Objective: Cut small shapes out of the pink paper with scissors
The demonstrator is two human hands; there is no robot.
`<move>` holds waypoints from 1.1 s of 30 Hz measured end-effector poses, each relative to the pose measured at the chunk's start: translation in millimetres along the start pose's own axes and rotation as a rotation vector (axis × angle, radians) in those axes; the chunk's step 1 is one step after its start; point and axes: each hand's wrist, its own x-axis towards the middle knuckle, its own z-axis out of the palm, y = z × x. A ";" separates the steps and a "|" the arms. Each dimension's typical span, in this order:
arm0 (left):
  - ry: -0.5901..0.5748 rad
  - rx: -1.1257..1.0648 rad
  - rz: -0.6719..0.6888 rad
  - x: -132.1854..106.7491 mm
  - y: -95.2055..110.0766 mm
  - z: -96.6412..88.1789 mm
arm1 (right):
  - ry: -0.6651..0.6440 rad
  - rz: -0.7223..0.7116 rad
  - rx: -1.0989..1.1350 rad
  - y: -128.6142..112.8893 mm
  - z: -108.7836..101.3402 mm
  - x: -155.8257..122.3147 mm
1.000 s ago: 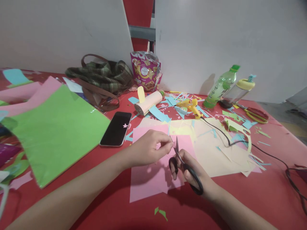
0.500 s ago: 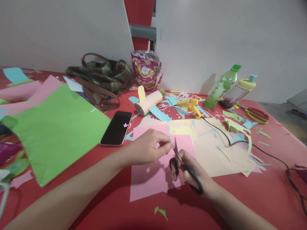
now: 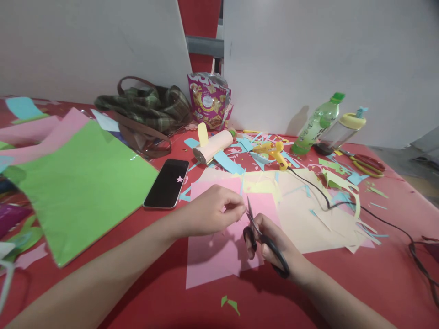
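My right hand (image 3: 274, 242) grips black-handled scissors (image 3: 265, 244), blades pointing up and away. My left hand (image 3: 214, 211) is closed in a pinch on a tiny pink paper piece (image 3: 244, 211) held right at the blades. Both hands hover over a pink paper sheet (image 3: 219, 256) lying on the red table (image 3: 377, 283). A cream sheet (image 3: 308, 214) lies just to the right of it.
A green paper stack (image 3: 78, 183) and a black phone (image 3: 166, 183) lie to the left. Behind are a plaid bag (image 3: 147, 109), a snack packet (image 3: 209, 100), a paper roll (image 3: 212, 146), a yellow glue gun (image 3: 272, 153) with black cord (image 3: 377, 219), two bottles (image 3: 317, 123), red-yellow scissors (image 3: 366, 163), and several scraps.
The scissors have shifted slightly left and closer to my left hand's pinched piece. Otherwise the hands stay in place.
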 end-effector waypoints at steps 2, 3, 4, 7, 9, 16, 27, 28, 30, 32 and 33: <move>-0.006 -0.007 -0.002 0.0 -0.3 -0.4 | 0.016 0.010 -0.001 1.1 -0.3 0.0; -0.008 -0.011 -0.002 0.1 -0.5 -0.6 | 0.024 0.014 -0.002 1.7 -0.5 0.0; -0.010 -0.016 -0.004 0.2 -0.6 -0.8 | 0.029 0.018 -0.004 2.3 -0.7 -0.1; -0.017 -0.040 -0.018 0.2 -0.6 -0.8 | 0.029 0.023 -0.012 3.3 -1.0 -0.3; -0.028 -0.064 -0.033 0.1 -0.2 -0.4 | 0.025 0.025 -0.018 3.4 -1.2 -0.3; -0.033 -0.102 -0.077 0.6 -1.1 1.0 | 0.015 0.008 -0.005 3.7 -2.8 0.5; -0.006 -0.188 -0.132 -0.1 0.2 6.8 | 0.001 -0.021 -0.005 1.3 -1.7 0.8; -0.002 -0.197 -0.133 0.1 0.5 7.4 | -0.006 -0.027 -0.001 1.1 -1.8 0.9; 0.003 -0.207 -0.140 0.5 1.1 7.9 | -0.007 -0.031 0.008 1.0 -2.0 1.1; 0.003 -0.216 -0.153 0.8 1.7 7.4 | 0.003 -0.030 0.013 1.0 -2.0 1.2; 0.003 -0.223 -0.159 0.9 2.0 6.9 | 0.007 -0.028 0.011 1.0 -1.9 1.2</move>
